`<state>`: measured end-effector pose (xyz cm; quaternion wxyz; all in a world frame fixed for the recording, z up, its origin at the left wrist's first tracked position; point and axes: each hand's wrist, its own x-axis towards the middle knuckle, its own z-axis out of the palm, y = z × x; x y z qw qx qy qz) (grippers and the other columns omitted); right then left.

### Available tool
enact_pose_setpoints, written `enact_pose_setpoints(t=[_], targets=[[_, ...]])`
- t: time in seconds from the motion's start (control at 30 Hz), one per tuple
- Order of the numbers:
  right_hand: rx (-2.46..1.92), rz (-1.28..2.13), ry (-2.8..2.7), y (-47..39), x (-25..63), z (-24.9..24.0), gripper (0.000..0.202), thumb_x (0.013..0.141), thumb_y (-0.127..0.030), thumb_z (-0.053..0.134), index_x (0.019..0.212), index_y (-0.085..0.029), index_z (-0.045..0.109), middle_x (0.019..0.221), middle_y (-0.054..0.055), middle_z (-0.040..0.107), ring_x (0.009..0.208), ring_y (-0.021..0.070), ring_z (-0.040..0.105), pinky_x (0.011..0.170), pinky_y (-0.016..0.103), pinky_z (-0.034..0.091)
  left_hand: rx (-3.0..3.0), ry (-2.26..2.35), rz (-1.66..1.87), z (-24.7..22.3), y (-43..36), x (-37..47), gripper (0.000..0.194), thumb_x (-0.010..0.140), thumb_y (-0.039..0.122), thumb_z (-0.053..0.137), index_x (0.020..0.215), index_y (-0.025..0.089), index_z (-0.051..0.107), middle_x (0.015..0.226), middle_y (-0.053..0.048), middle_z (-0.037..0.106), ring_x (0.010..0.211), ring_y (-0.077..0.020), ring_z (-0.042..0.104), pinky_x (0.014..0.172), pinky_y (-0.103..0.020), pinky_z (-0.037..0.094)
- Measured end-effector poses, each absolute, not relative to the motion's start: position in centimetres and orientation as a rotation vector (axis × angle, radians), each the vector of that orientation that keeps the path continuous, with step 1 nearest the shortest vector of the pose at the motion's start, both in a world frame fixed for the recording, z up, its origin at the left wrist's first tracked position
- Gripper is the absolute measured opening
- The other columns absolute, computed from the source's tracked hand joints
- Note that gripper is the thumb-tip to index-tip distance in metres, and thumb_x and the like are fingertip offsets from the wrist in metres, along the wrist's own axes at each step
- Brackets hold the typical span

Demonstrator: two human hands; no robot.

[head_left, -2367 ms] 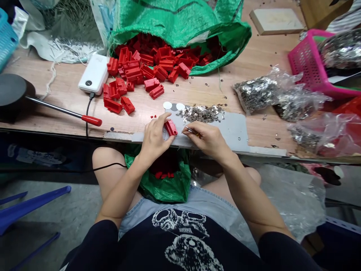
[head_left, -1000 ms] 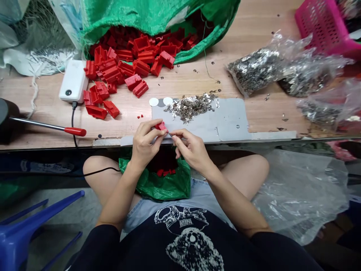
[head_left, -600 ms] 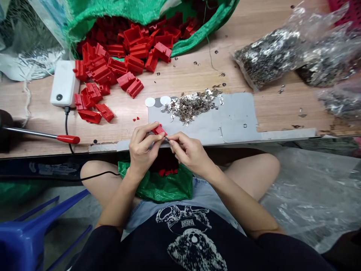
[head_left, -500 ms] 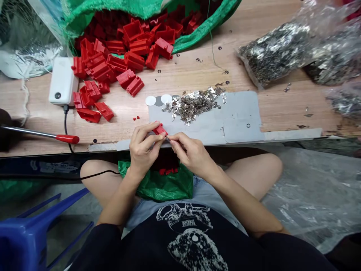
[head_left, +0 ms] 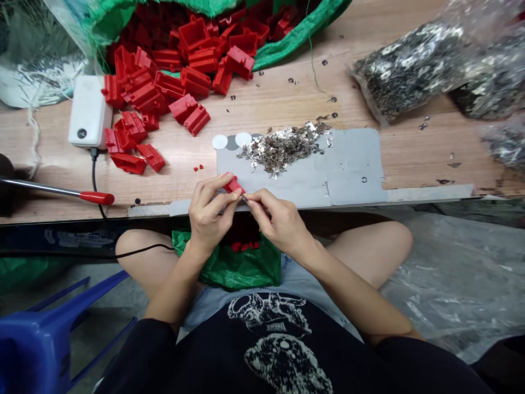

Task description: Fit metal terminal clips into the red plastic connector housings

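A small red plastic housing (head_left: 233,184) is pinched in the fingers of my left hand (head_left: 211,216), over the front edge of the grey mat (head_left: 287,194). My right hand (head_left: 279,221) meets it from the right, thumb and forefinger closed on a tiny metal piece (head_left: 245,198) at the housing's near end. The piece is too small to make out fully. Just beyond my hands lies a heap of small shiny metal clips (head_left: 283,148). Below them, a green bag (head_left: 241,271) in my lap holds several red parts (head_left: 245,245).
A green sack (head_left: 303,46) spills many red housings (head_left: 194,82) at the back left. Clear bags of metal clips (head_left: 410,68) lie at the right. A white power adapter (head_left: 90,112) and a red-handled lever (head_left: 96,197) are on the left. A blue plastic stool (head_left: 36,339) stands at lower left.
The view has shifted slightly. Both hands keep nearly the same position, with the red housing and the tiny metal piece still held together.
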<state>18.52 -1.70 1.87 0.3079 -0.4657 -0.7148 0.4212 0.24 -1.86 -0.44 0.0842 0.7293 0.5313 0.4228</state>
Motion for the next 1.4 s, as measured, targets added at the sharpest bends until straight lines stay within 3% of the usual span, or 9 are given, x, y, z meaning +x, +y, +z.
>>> enact_pose_setpoints(t=[0.2, 0.5, 0.8, 0.97, 1.17, 1.27, 1.4], targets=[[-1.261, 1.008, -1.897, -1.8, 18.0, 2.2, 0.018, 0.104, -0.028, 0.046, 0.103, -0.022, 0.063, 0.093, 0.007, 0.074, 0.074, 0.0181, 0.068, 0.070, 0.029, 0.050, 2.196, 1.504, 1.340, -0.6, -1.7, 0.1, 0.013, 0.089, 0.018, 0.075, 0.099, 0.025, 0.074, 0.123, -0.006, 0.074, 0.114, -0.0221, 0.069, 0.095, -0.043, 0.058], [-1.236, 1.142, -1.813, -2.2, 18.5, 0.9, 0.022, 0.105, -0.038, 0.047, 0.112, -0.023, 0.062, 0.084, 0.003, 0.069, 0.072, 0.0167, 0.066, 0.063, 0.028, 0.048, 2.146, 1.518, 1.241, -0.1, -1.8, -0.4, 0.016, 0.091, 0.027, 0.074, 0.107, 0.025, 0.076, 0.126, -0.007, 0.074, 0.114, -0.0214, 0.069, 0.098, -0.043, 0.059], [-1.232, 1.052, -2.004, -1.3, 18.2, 2.8, 0.016, 0.104, -0.031, 0.047, 0.097, -0.024, 0.060, 0.083, 0.004, 0.071, 0.065, 0.0167, 0.063, 0.062, 0.029, 0.043, 2.083, 1.549, 1.251, -0.2, -1.8, -0.2, 0.014, 0.090, 0.028, 0.075, 0.104, 0.026, 0.077, 0.123, -0.006, 0.074, 0.113, -0.0214, 0.069, 0.096, -0.044, 0.060], [-1.167, 0.985, -2.059, -1.1, 18.6, 2.2, 0.017, 0.103, -0.030, 0.047, 0.100, -0.023, 0.062, 0.084, 0.005, 0.071, 0.066, 0.0166, 0.062, 0.063, 0.029, 0.045, 2.090, 1.503, 1.304, -0.2, -1.7, -0.3, 0.014, 0.090, 0.026, 0.075, 0.104, 0.024, 0.077, 0.122, -0.007, 0.074, 0.111, -0.0205, 0.069, 0.094, -0.042, 0.060], [-1.176, 1.189, -1.617, -1.9, 19.0, -0.1, 0.025, 0.104, -0.043, 0.049, 0.115, -0.024, 0.060, 0.075, -0.003, 0.059, 0.051, 0.0101, 0.056, 0.051, 0.025, 0.050, 2.187, 1.549, 1.277, -0.6, -2.2, 0.1, 0.008, 0.094, 0.024, 0.069, 0.096, 0.025, 0.076, 0.126, -0.007, 0.073, 0.115, -0.0214, 0.066, 0.096, -0.042, 0.059], [-1.185, 1.279, -1.441, -1.9, 18.9, 0.1, 0.030, 0.102, -0.051, 0.051, 0.115, -0.026, 0.058, 0.075, -0.005, 0.054, 0.046, 0.0090, 0.048, 0.046, 0.025, 0.049, 2.307, 1.563, 1.247, -1.2, -2.5, 0.8, 0.014, 0.095, 0.019, 0.064, 0.087, 0.024, 0.075, 0.130, -0.007, 0.071, 0.125, -0.0249, 0.060, 0.099, -0.046, 0.058], [-1.243, 1.108, -1.564, 0.9, 18.2, 2.4, 0.032, 0.099, -0.053, 0.057, 0.118, -0.026, 0.059, 0.072, -0.003, 0.053, 0.049, 0.0121, 0.046, 0.048, 0.028, 0.045, 2.335, 1.606, 1.266, -1.2, -3.0, 0.8, 0.014, 0.095, 0.016, 0.063, 0.087, 0.023, 0.073, 0.129, -0.008, 0.070, 0.127, -0.0263, 0.057, 0.099, -0.047, 0.058]])
